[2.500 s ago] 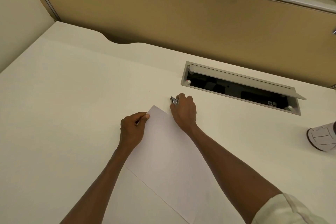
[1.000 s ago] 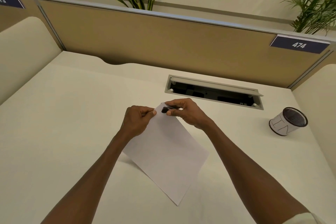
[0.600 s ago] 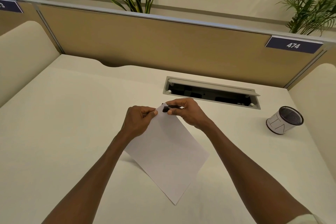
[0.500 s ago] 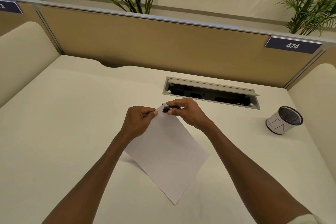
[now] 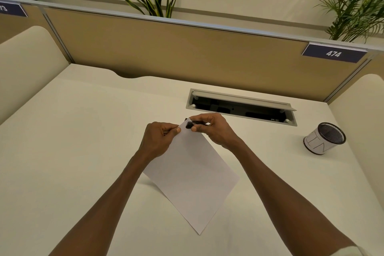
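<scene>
A white sheet of paper (image 5: 192,174) hangs tilted above the cream desk (image 5: 83,151), its far corner raised and its near corner low over the desktop. My left hand (image 5: 159,139) pinches the sheet's upper left edge between thumb and fingers. My right hand (image 5: 212,131) grips a small black clip (image 5: 190,124) at the sheet's top corner, thumb below and fingers above. The clip's jaw sits on the paper's corner; most of the clip is hidden by my fingers.
An open grey cable hatch (image 5: 241,107) is set into the desk just beyond my hands. A mesh pen cup (image 5: 324,138) with white paper round it stands at the right. Tan partition panels (image 5: 187,52) wall in the desk on three sides, plants behind.
2.5 s ago the paper lay flat on the desk and my right hand reached the clip there. Since then both hands lifted the sheet's corner with the clip on it; barely any motion in the last second.
</scene>
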The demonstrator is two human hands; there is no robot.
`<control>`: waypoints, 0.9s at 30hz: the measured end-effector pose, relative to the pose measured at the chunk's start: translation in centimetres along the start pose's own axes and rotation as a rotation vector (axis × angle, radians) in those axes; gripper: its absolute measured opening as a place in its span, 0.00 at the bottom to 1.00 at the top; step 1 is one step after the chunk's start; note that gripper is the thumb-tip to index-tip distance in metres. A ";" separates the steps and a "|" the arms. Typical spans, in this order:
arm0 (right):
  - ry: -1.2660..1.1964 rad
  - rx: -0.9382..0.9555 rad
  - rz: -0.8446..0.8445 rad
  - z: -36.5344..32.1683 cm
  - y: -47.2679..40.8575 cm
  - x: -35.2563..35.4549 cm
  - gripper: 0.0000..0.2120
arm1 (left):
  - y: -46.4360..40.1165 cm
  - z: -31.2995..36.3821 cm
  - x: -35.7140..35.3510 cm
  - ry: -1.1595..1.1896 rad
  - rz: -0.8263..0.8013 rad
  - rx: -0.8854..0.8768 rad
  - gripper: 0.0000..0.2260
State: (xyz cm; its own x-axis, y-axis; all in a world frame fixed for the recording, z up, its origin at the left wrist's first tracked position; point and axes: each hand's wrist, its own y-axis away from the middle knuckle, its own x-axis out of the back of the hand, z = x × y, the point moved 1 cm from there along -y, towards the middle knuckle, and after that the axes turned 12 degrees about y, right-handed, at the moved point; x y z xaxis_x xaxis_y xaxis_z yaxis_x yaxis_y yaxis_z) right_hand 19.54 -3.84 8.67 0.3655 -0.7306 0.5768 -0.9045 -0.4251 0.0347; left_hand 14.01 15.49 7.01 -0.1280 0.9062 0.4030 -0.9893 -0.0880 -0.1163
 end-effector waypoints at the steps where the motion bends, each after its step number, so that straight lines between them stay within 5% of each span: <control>1: 0.001 0.000 0.000 0.0 0.0 0.0 0.13 | 0.0 0.0 0.0 0.001 0.001 0.001 0.08; 27: 0.076 -0.042 0.083 0.2 -0.5 -1.0 0.12 | 0.0 -0.4 0.0 0.008 0.008 -0.021 0.08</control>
State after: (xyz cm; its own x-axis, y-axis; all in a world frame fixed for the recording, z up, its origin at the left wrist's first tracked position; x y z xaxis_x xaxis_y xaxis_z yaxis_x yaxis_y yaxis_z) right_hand 19.69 -3.00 7.95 0.2730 -0.7187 0.6395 -0.9399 -0.3410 0.0181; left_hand 14.01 15.63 6.60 -0.1351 0.9089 0.3945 -0.9865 -0.0864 -0.1389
